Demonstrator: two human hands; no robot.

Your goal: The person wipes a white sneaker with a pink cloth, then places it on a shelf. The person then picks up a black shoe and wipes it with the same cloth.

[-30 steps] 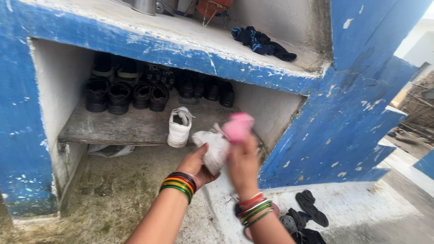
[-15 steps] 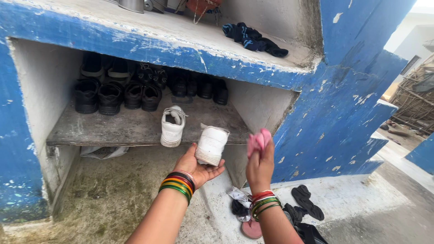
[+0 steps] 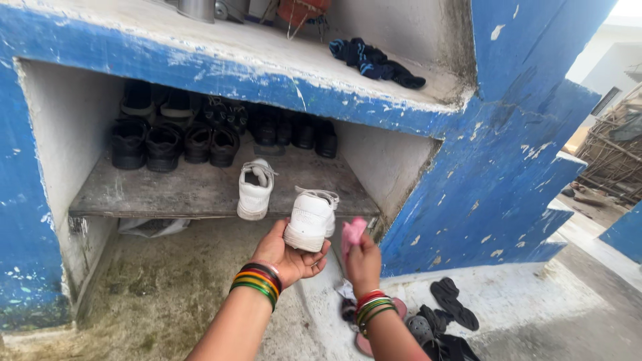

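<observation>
- Left hand (image 3: 284,257) cups a white shoe (image 3: 309,219) by its heel, at the shelf (image 3: 200,190) edge — light, stiff-soled, probably easy to hold.
- Right hand (image 3: 363,262) pinches a soft pink cloth (image 3: 352,234) beside it.

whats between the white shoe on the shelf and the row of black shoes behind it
In the head view, only bare grey shelf board separates the white shoe from the black shoes.

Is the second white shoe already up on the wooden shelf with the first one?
No: the left hand holds that white shoe in front of the shelf, where only the other white shoe rests.
</observation>
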